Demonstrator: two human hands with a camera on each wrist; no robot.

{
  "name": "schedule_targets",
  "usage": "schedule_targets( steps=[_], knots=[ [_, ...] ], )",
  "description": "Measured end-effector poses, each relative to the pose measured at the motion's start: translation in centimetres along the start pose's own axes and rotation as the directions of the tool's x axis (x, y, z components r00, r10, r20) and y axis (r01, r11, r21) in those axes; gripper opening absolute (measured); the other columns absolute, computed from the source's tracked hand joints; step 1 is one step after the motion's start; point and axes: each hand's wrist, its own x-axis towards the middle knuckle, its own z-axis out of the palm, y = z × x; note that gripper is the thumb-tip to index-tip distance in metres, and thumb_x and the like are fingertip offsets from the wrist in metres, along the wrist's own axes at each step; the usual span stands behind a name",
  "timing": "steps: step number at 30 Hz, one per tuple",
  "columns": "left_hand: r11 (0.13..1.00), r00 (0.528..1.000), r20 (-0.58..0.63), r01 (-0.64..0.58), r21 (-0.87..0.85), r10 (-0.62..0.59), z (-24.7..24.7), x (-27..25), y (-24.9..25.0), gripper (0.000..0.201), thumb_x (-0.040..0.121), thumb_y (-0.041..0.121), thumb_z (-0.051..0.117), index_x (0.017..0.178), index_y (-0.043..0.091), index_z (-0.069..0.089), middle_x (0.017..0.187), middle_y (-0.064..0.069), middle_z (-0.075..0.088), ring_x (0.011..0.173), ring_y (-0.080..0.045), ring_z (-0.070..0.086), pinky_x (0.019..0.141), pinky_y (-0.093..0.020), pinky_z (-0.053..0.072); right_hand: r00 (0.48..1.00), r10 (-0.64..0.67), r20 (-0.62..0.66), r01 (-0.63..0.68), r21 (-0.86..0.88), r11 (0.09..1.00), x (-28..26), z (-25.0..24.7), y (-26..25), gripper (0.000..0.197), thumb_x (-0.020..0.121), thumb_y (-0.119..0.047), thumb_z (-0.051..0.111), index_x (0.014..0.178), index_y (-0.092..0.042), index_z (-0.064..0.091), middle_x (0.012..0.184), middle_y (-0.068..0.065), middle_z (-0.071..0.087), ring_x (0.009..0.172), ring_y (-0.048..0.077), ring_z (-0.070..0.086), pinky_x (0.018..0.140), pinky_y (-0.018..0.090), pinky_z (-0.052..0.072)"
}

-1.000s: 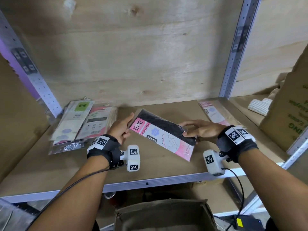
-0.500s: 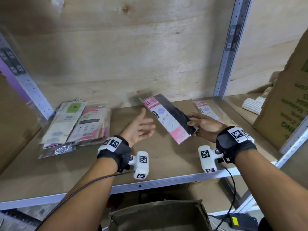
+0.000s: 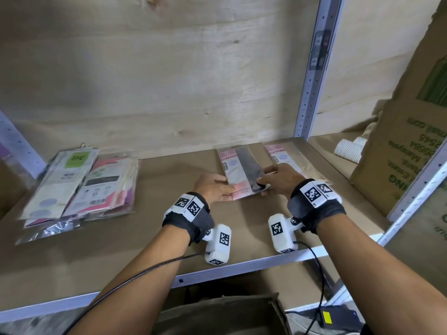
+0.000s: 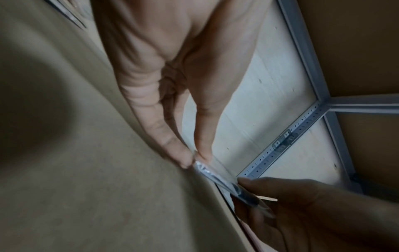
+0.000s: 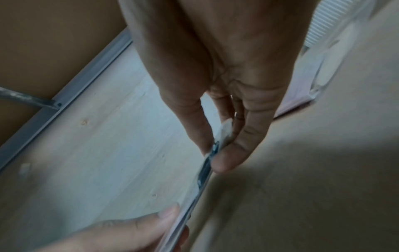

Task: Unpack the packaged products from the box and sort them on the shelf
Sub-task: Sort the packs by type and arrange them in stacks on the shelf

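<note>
- An open brown box [image 3: 217,315] sits below the shelf [image 3: 101,250].
- The left hand [image 3: 212,187] and right hand [image 3: 280,180] each pinch a near corner of the pink-and-black packet [image 3: 238,170], low over the shelf board.
- Another pink packet [image 3: 280,153] lies just right; a packet pile [image 3: 79,184] lies far left.

Soft, even indoor light with wide-angle bending at the edges. Both wrist views are dim, blurred and shadowed.
</note>
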Motion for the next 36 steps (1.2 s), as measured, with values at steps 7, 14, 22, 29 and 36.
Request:
schedule_targets(
  steps=[7,14,22,29,36],
  knots=[
    [0.997,1.000,0.003,0.022,0.067,-0.022,1.3,1.1,0.2,0.060,0.075,-0.007,0.081,0.129,-0.014,0.054,0.120,-0.027,0.067,0.090,-0.032,0.073,0.061,-0.028,0.063,0.993,0.024,-0.115,-0.071,-0.422,0.904,0.5,-0.4,-0.1,0.025,0.076,-0.018,0.080,0.095,-0.005,0.070,0.095,0.009,0.069,0.080,0.020,0.067,0.063,0.030,0.056],
    [0.974,0.997,0.013,0.077,0.211,-0.082,1.9,2.5,0.4,0.061,0.080,-0.006,0.078,0.135,-0.009,0.052,0.123,-0.026,0.066,0.102,-0.036,0.071,0.090,-0.042,0.059,0.991,0.029,-0.128,-0.092,-0.522,0.848,0.2,-0.8,-0.5,0.038,0.077,-0.020,0.080,0.109,-0.003,0.069,0.108,0.011,0.069,0.098,0.025,0.065,0.071,0.026,0.046],
    [0.976,0.994,0.032,0.097,0.194,-0.105,2.2,2.3,0.9,0.060,0.082,-0.011,0.074,0.137,-0.009,0.049,0.127,-0.024,0.064,0.105,-0.036,0.071,0.086,-0.034,0.059,0.990,-0.012,-0.138,-0.071,-0.580,0.811,0.5,-0.9,-0.5,0.040,0.077,-0.022,0.079,0.112,-0.005,0.069,0.111,0.011,0.067,0.100,0.024,0.062,0.077,0.028,0.048],
    [0.981,0.994,0.053,0.090,0.173,-0.100,2.1,1.9,1.1,0.060,0.082,-0.012,0.073,0.136,-0.009,0.049,0.130,-0.022,0.061,0.108,-0.035,0.069,0.078,-0.032,0.060,0.990,-0.026,-0.137,-0.060,-0.585,0.809,0.6,-1.0,-0.3,0.033,0.078,-0.022,0.077,0.106,-0.007,0.072,0.107,0.008,0.068,0.091,0.020,0.060,0.072,0.026,0.046],
    [0.984,0.999,-0.025,0.043,0.172,-0.040,-2.3,1.0,2.0,0.062,0.083,0.009,0.079,0.137,-0.001,0.050,0.122,-0.022,0.064,0.099,-0.029,0.070,0.075,-0.028,0.061,0.963,-0.176,-0.202,0.031,-0.569,0.821,-0.2,0.1,-1.5,0.035,0.081,-0.018,0.071,0.115,-0.012,0.064,0.108,0.005,0.067,0.087,0.015,0.059,0.071,0.020,0.044]
  ],
)
